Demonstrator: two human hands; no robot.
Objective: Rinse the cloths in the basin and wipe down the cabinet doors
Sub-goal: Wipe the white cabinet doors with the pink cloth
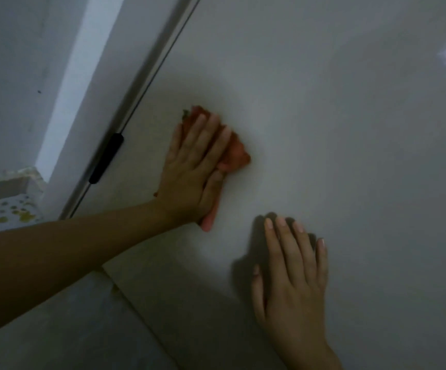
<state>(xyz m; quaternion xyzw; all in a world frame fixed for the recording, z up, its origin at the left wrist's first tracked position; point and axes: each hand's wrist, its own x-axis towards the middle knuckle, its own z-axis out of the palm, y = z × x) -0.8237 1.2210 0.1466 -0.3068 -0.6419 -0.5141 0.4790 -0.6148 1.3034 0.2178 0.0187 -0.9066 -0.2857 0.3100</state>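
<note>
A white glossy cabinet door (336,129) fills most of the head view. An orange-red cloth (236,153) is bunched flat against the door, left of its middle. My left hand (195,166) presses on the cloth with straight fingers spread over it; the cloth shows past the fingertips and below the palm. My right hand (291,273) lies flat on the bare door below and to the right, fingers straight, holding nothing. No basin is in view.
The door's left edge (147,84) runs diagonally, with a black hinge piece (107,158) on it. Left of it is a white wall and a ledge with yellow spots (16,212). A lower panel seam (136,305) crosses the bottom left.
</note>
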